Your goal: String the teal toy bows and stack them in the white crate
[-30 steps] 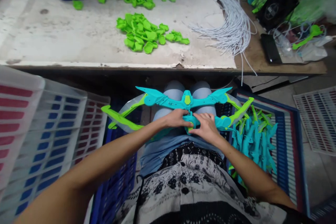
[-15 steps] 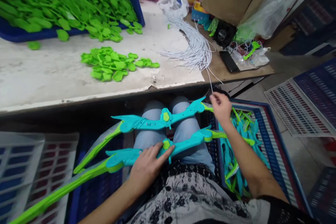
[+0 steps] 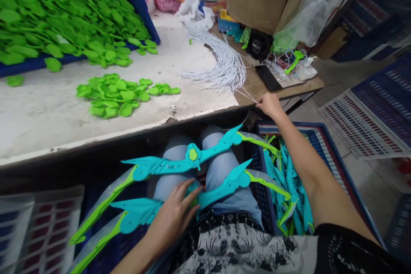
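Two turquoise toy bows with lime-green end arms lie across my lap. My left hand lies over the middle of the nearer bow, fingers curled around its centre piece, which is mostly hidden. Just beyond lies the farther bow, its green pentagon centre showing, with no hand on it. Out at the table's front edge, my right hand pinches the end of white cord. The cord runs back to a bundle of white cords spread on the table.
Loose green pieces lie on the white table, near a blue bin heaped with more. A crate of turquoise and green parts stands at my right. A cardboard box, small fan and phone sit behind.
My right hand has moved away from me to the table edge, drawing the cord sideways. The nearer bow has shifted and turned under my left hand, whose fingers curl more. The view has also shifted.
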A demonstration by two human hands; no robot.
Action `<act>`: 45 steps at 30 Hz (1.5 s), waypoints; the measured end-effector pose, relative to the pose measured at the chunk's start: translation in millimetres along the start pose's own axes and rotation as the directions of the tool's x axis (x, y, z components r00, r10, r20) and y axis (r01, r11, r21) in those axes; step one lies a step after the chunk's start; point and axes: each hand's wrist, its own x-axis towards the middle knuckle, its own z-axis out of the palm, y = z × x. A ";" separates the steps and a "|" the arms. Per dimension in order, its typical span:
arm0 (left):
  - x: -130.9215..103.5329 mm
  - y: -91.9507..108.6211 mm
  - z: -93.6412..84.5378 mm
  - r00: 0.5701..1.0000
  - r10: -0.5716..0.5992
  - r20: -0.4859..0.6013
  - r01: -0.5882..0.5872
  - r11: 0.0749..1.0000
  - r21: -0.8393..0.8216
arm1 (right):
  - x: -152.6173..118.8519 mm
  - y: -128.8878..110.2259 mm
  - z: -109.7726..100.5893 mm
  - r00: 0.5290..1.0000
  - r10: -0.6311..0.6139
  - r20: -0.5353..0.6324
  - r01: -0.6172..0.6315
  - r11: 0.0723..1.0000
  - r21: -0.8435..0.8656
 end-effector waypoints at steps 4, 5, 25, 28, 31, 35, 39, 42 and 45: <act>30.5 12.8 -9.2 1.000 0.021 0.010 -0.020 0.998 -0.060 | 21.1 -5.2 -5.9 0.998 -0.009 0.063 0.015 0.996 -0.085; 37.5 16.2 -11.1 1.000 0.027 0.009 -0.026 0.996 -0.087 | 21.4 -3.5 -7.1 0.997 -0.020 0.076 0.025 0.997 -0.072; 208.2 54.0 100.6 0.404 0.077 0.912 0.900 0.146 -0.411 | -207.9 75.2 109.7 0.935 0.351 0.043 -0.182 0.374 0.910; 220.3 70.1 118.7 0.479 0.056 0.876 0.878 -0.017 -0.479 | -205.4 73.7 112.9 0.942 0.334 -0.037 -0.130 0.463 0.877; 233.8 86.9 133.2 0.512 0.049 0.858 0.853 -0.144 -0.501 | -203.8 74.1 112.5 0.956 0.283 -0.073 -0.093 0.533 0.841; 240.4 99.7 143.9 0.531 0.117 0.839 0.841 -0.193 -0.505 | -204.1 73.8 114.8 0.962 0.240 -0.131 -0.048 0.620 0.783; 239.8 104.0 145.8 0.531 0.142 0.835 0.837 -0.243 -0.491 | -206.9 72.4 120.9 0.948 0.218 -0.230 0.018 0.687 0.726; 239.8 105.3 146.0 0.528 0.157 0.835 0.837 -0.265 -0.479 | -208.9 71.1 123.5 0.932 0.252 -0.261 0.011 0.700 0.714; 240.2 105.7 147.7 0.542 0.174 0.822 0.829 -0.272 -0.489 | -210.1 68.7 123.5 0.923 0.257 -0.287 0.021 0.710 0.704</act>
